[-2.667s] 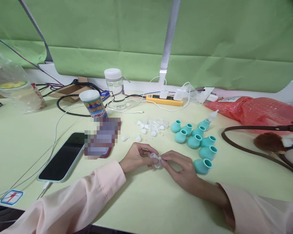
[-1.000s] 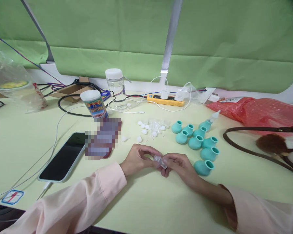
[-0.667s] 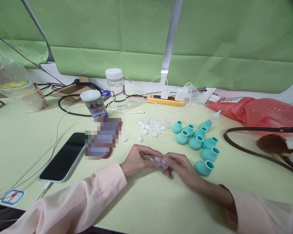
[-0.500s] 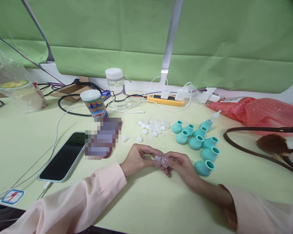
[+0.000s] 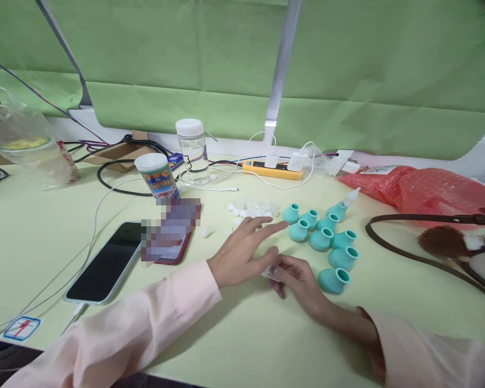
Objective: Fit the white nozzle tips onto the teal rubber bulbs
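My right hand [image 5: 297, 275] is pinched shut on a small clear plastic piece [image 5: 270, 272], holding it just above the pale green table [image 5: 234, 334], near my body. My left hand [image 5: 242, 253] holds nothing — its fingers are spread flat and stretched forward over the scatter of small white and clear pieces [image 5: 250, 209], with the index fingertip close to the nearest teal rubber bulb [image 5: 291, 213]. I cannot tell whether that finger touches anything.

To do this well, I judge I should keep the right-hand pinch light but steady so the clear piece does not slip or turn, and pick one single white piece out of the scatter with my fingertips rather than sweeping the lot aside. The teal bulbs [image 5: 321, 240] stand close together just right of the scatter, mouths up or tilted, so a careless reach could topple one.

Of the bulbs, one at the far right [image 5: 338, 209] carries a clear tip; the others show open mouths, and I cannot see into them. Farther back, a clear bottle with a white cap [image 5: 193, 153] looks partly filled with clear liquid. Beside it stands a printed canister with a white lid [image 5: 156, 175], its contents hidden. A clear plastic bag [image 5: 24, 145] at far left holds something yellow — what, I cannot tell.
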### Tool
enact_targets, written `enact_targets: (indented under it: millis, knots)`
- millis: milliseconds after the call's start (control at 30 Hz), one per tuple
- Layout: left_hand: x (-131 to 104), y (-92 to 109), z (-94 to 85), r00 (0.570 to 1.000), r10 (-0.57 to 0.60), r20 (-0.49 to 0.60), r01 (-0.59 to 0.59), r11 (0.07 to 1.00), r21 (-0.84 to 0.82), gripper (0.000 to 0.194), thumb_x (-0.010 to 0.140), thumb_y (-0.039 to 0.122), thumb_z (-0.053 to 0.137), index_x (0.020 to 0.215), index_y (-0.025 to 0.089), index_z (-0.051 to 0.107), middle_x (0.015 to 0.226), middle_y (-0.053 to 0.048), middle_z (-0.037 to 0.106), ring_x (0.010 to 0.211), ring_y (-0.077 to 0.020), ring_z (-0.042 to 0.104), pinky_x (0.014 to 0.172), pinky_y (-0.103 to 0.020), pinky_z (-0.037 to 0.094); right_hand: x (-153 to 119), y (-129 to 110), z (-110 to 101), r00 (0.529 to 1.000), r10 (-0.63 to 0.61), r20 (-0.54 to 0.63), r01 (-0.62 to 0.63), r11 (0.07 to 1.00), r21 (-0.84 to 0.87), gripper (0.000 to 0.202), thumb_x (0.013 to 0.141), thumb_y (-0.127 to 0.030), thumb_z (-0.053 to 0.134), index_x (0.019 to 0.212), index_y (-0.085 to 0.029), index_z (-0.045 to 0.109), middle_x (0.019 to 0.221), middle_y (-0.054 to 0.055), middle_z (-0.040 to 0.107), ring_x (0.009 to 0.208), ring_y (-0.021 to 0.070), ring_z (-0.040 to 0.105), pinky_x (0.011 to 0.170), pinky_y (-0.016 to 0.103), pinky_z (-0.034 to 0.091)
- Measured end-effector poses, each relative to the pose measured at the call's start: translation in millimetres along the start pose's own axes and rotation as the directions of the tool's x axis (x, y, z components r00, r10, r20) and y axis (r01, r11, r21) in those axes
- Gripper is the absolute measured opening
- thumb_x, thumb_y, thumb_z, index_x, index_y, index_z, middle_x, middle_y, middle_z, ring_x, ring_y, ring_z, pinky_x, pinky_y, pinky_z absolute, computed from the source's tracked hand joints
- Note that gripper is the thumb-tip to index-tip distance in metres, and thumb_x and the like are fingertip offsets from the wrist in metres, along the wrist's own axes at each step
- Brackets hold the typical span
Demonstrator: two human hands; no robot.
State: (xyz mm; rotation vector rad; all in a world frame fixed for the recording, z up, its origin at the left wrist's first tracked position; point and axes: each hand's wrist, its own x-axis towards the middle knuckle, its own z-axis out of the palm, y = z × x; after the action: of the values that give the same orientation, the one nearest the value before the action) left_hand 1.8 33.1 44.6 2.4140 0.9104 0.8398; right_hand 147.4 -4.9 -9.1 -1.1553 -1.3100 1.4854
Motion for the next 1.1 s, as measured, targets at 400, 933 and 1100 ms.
enact_targets:
  millis: [400, 933, 1100]
  knots:
    - [62.9, -9.6, 56.5, 0.981, 0.051, 0.188, -0.143, 0.843, 0.518, 0.029, 0.083, 0.027, 0.04, 0.111, 0.02, 0.043, 0.093, -0.012, 0.052, 0.084, -0.0271, 0.051, 0.058, -0.034, 0.045, -6.1, 2.0, -0.4, 0.998, -0.068, 0.015, 0.07, 0.976, -0.205, 0.017, 0.064, -0.032, 0.058, 0.059, -0.016, 0.054, 0.051, -0.002, 0.046, 0.047, 0.0082, 0.038, 0.041, 0.021, 0.03]
    - [-4.9, -7.9, 25.9, 0.923, -0.131, -0.361, 0.07, 0.982, -0.177, 0.019, 0.062, 0.017, 0.058, 0.081, 0.016, 0.057, 0.072, -0.004, 0.06, 0.066, -0.0144, 0.052, 0.063, -0.027, 0.045, -15.5, 16.9, -11.7, 0.939, -0.342, -0.033, 0.336, 0.935, -0.113, 0.021, 0.079, -0.041, 0.044, 0.083, -0.021, 0.045, 0.06, -0.003, 0.04, 0.047, 0.0089, 0.034, 0.044, 0.023, 0.028]
    - [-31.9, -13.6, 39.9, 0.938, 0.001, -0.347, -0.066, 0.982, -0.175, 0.023, 0.058, 0.011, 0.055, 0.079, 0.019, 0.059, 0.075, -0.004, 0.055, 0.072, -0.0172, 0.05, 0.062, -0.03, 0.043, -10.4, 12.9, -8.6, 0.93, -0.344, -0.13, 0.323, 0.933, -0.157, 0.018, 0.076, -0.038, 0.048, 0.081, -0.021, 0.046, 0.059, -0.003, 0.041, 0.047, 0.0092, 0.036, 0.043, 0.023, 0.029]
